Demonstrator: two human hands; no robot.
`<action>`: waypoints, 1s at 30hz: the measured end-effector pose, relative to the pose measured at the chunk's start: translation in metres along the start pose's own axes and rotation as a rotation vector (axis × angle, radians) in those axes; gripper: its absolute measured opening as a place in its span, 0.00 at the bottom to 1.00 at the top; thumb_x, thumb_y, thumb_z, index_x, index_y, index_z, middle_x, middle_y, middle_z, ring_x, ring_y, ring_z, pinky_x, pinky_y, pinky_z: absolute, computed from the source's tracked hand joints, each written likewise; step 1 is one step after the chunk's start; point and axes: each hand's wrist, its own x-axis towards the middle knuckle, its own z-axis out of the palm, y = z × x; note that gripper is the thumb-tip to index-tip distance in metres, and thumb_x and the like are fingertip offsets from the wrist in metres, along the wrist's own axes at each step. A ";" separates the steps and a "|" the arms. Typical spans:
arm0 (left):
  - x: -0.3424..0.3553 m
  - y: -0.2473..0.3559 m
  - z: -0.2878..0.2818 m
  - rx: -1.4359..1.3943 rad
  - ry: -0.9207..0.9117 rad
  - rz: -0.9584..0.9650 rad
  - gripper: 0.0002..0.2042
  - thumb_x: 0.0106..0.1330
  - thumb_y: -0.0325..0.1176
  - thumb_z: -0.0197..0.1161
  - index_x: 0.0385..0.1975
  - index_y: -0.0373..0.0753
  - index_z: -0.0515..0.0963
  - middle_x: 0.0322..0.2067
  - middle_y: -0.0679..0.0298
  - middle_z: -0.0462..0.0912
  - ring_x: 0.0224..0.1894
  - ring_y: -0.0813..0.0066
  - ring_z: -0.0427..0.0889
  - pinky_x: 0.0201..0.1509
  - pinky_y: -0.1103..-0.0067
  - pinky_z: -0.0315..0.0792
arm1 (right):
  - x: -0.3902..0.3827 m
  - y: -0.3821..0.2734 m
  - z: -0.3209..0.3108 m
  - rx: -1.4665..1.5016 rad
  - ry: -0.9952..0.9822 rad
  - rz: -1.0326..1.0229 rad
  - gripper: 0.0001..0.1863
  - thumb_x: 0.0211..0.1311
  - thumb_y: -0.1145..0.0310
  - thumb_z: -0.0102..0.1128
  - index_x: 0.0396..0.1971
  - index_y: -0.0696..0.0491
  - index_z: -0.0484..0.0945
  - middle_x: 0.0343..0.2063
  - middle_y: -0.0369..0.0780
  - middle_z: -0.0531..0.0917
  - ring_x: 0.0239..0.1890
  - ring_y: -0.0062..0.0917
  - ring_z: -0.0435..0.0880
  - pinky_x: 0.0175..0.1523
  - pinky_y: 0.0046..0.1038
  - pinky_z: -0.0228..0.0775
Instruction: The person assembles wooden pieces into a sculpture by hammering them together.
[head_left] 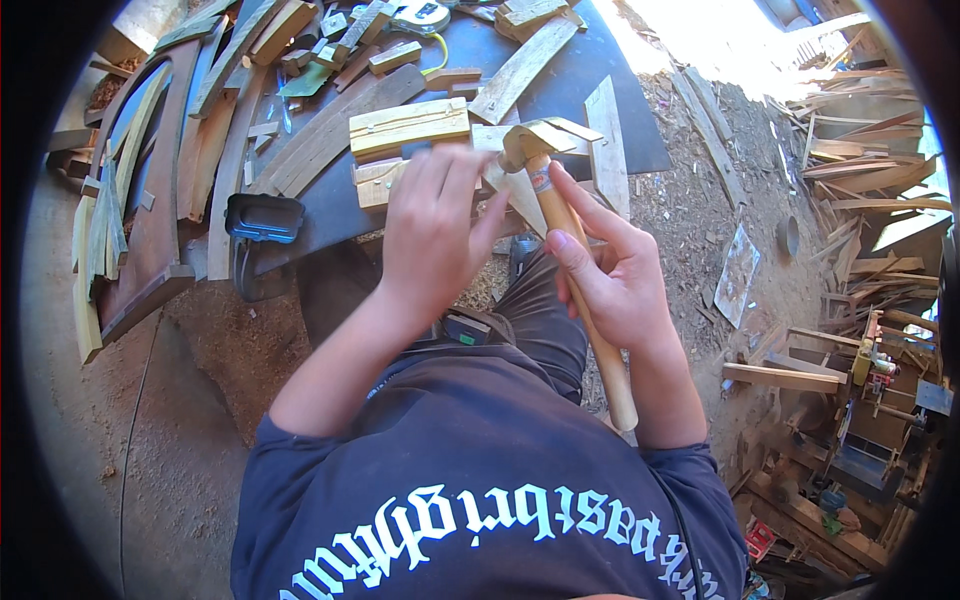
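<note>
Gripping the hammer [600, 355] in our right hand [615, 265], between 2 and 3 o'clock from the middle of the view, we keep the thumb pressed on the handle and the forefinger stretched along it toward the head [527, 148]. That head points to about 12 o'clock, and the handle's butt slants to 5. Our left hand [430, 215], at 11 o'clock, is blurred: its fingers bend toward the head and the thumb stands apart, but we cannot tell whether they pinch anything or touch the metal.

Just beyond the left hand, also toward 11, lies a yellow block [408, 124] on the dark worktop [645, 140]; a second block [372, 188] lies nearer us, partly hidden by that hand. At 10 we see a black box [263, 220], with a curved frame [178, 140] farther out. A tape measure [420, 16] lies between 11 and 12, and scrap wood [870, 175] heaps up between 2 and 3.
</note>
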 end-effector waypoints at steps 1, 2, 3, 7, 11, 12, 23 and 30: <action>-0.014 0.010 -0.007 -0.077 -0.100 -0.086 0.14 0.62 0.33 0.72 0.44 0.37 0.79 0.36 0.60 0.84 0.40 0.62 0.84 0.42 0.69 0.74 | -0.001 0.001 -0.001 0.009 -0.003 0.011 0.29 0.73 0.71 0.60 0.72 0.42 0.70 0.26 0.31 0.83 0.19 0.08 0.75 0.23 0.16 0.70; -0.025 0.019 -0.014 -0.073 -0.103 -0.089 0.14 0.62 0.33 0.72 0.44 0.37 0.79 0.36 0.60 0.84 0.40 0.62 0.84 0.42 0.69 0.74 | 0.000 0.002 -0.001 0.011 -0.006 0.013 0.29 0.73 0.71 0.60 0.72 0.42 0.70 0.26 0.31 0.83 0.19 0.08 0.75 0.23 0.16 0.70; -0.033 0.028 -0.021 -0.257 -0.345 -0.325 0.13 0.65 0.35 0.71 0.43 0.36 0.79 0.37 0.61 0.84 0.39 0.69 0.83 0.40 0.74 0.75 | 0.000 0.002 -0.001 0.020 -0.002 0.010 0.29 0.73 0.71 0.60 0.72 0.42 0.69 0.27 0.31 0.83 0.19 0.08 0.76 0.23 0.16 0.70; -0.066 0.034 0.014 -1.094 -0.817 -0.871 0.21 0.75 0.47 0.61 0.52 0.32 0.80 0.36 0.61 0.86 0.35 0.77 0.85 0.41 0.75 0.80 | -0.001 0.000 0.000 0.045 -0.001 -0.024 0.29 0.73 0.72 0.60 0.72 0.45 0.69 0.30 0.33 0.85 0.20 0.09 0.77 0.24 0.17 0.72; -0.067 0.048 0.061 -1.290 -0.677 -0.944 0.21 0.76 0.49 0.57 0.47 0.33 0.80 0.31 0.64 0.84 0.34 0.77 0.83 0.46 0.77 0.80 | 0.000 -0.002 0.000 0.034 0.002 -0.044 0.29 0.73 0.73 0.59 0.72 0.47 0.68 0.30 0.35 0.85 0.21 0.09 0.78 0.24 0.17 0.73; -0.059 0.051 0.063 -1.427 -0.672 -1.048 0.19 0.78 0.48 0.55 0.43 0.34 0.79 0.29 0.65 0.81 0.33 0.78 0.82 0.44 0.79 0.78 | 0.001 -0.001 0.000 0.027 -0.008 -0.043 0.29 0.73 0.73 0.59 0.72 0.47 0.68 0.30 0.35 0.85 0.21 0.09 0.78 0.24 0.17 0.73; -0.050 0.057 0.081 -1.619 -0.506 -1.093 0.12 0.79 0.41 0.51 0.43 0.37 0.74 0.23 0.68 0.75 0.17 0.83 0.71 0.17 0.85 0.62 | 0.001 -0.005 -0.001 -0.029 -0.047 -0.053 0.30 0.75 0.70 0.59 0.74 0.53 0.64 0.37 0.40 0.86 0.23 0.14 0.83 0.24 0.18 0.76; -0.054 0.053 0.085 -1.645 -0.534 -1.054 0.14 0.77 0.38 0.53 0.28 0.39 0.73 0.21 0.66 0.75 0.20 0.77 0.74 0.22 0.82 0.67 | -0.001 0.000 -0.001 -0.154 -0.052 -0.145 0.30 0.74 0.72 0.58 0.74 0.53 0.64 0.40 0.41 0.87 0.25 0.13 0.83 0.25 0.17 0.76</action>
